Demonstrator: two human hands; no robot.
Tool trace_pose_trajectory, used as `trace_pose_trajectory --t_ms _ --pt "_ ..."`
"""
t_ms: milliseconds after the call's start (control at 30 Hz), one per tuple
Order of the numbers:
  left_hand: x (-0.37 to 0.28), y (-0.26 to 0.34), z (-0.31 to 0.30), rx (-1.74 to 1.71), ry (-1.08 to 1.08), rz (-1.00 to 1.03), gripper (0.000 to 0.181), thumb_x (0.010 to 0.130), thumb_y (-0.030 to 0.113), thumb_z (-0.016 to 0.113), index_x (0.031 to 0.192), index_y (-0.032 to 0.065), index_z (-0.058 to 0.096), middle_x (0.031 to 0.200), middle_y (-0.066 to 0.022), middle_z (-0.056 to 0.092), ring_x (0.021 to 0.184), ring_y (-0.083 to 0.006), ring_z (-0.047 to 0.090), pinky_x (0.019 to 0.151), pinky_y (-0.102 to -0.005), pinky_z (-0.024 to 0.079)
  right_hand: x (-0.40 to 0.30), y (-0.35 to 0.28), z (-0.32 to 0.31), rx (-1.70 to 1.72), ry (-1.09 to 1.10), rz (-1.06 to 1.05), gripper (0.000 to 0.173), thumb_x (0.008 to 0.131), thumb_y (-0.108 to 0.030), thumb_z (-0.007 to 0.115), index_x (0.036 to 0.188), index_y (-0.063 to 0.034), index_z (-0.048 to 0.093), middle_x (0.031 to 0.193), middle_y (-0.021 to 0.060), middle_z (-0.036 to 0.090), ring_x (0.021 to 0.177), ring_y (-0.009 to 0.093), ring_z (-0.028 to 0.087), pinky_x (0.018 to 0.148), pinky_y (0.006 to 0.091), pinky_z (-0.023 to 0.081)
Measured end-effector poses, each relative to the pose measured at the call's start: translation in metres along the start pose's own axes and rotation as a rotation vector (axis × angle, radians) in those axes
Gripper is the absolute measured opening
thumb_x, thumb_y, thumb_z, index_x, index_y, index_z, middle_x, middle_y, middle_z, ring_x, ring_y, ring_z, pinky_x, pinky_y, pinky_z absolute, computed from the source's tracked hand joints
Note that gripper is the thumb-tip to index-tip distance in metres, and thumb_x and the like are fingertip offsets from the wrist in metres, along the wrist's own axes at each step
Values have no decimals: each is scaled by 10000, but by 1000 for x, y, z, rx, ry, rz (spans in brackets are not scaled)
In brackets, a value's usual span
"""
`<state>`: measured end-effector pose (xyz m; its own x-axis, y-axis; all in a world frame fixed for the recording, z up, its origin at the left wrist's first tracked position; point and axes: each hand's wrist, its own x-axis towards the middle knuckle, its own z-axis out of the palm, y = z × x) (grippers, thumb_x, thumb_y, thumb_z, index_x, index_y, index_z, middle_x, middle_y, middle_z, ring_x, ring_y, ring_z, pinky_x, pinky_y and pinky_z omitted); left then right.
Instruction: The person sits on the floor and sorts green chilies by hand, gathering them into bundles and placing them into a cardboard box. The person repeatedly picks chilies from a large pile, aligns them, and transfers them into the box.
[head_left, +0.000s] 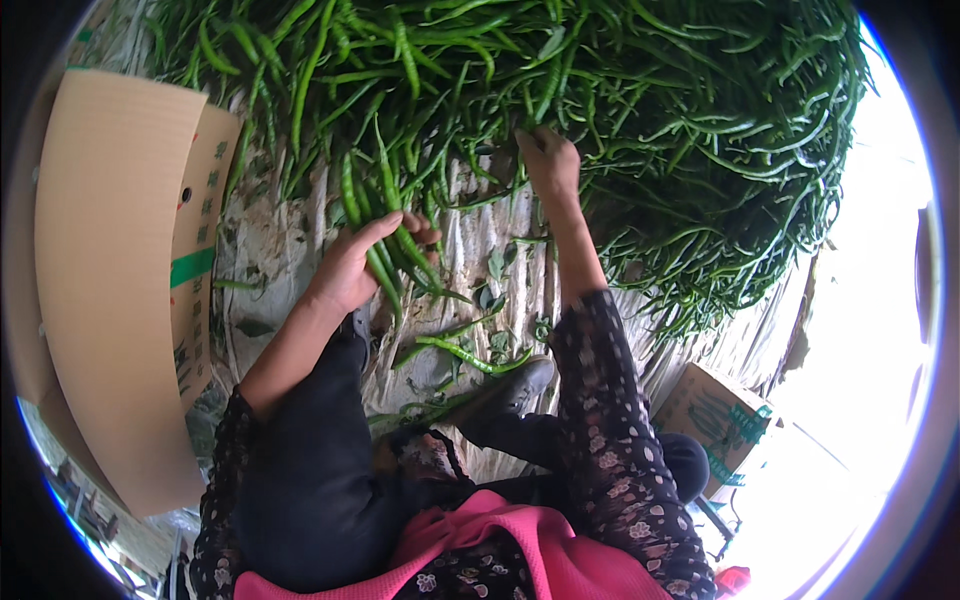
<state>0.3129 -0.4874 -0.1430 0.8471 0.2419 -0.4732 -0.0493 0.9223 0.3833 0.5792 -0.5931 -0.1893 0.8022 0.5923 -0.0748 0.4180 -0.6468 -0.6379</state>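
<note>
Several long green chili peppers (388, 176) lie bunched in my left hand (349, 266), the thumb across them and the fingers curled beneath. My right hand (553, 159) reaches to the near edge of a large heap of green chili peppers (697, 150). Its fingertips are pinched together at a pepper (551, 94); whether they grip it is hard to make out. Below the hands, a loose curved pepper (472, 355) rests on the ground sheet (517, 300), close to my dark shoe (529, 379).
A tall open cardboard carton (112, 285) stands at the left, its printed flap (199, 247) facing the heap. At the lower right sits a smaller carton (709, 424) with green tape and a pepper picture. Loose leaves (496, 264) are scattered on the sheet.
</note>
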Motion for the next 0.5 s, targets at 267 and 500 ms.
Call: trace_pose_trajectory --t_ms 267,500 --pt "15 -12 -2 183 73 54 431 884 156 649 1271 12 527 943 -24 592 847 -114 554 787 -319 493 -158 -47 -40 620 -519 212 233 852 -239 702 875 -12 654 723 43 614 617 121 548 540 264 445" --pt "16 -22 0 453 165 63 267 820 176 713 1047 68 625 930 -22 632 830 -112 591 745 -271 493 -129 -58 -27 207 -509 -200 270 784 -261 754 845 -18 651 814 119 688 665 241 664 618 353 542"
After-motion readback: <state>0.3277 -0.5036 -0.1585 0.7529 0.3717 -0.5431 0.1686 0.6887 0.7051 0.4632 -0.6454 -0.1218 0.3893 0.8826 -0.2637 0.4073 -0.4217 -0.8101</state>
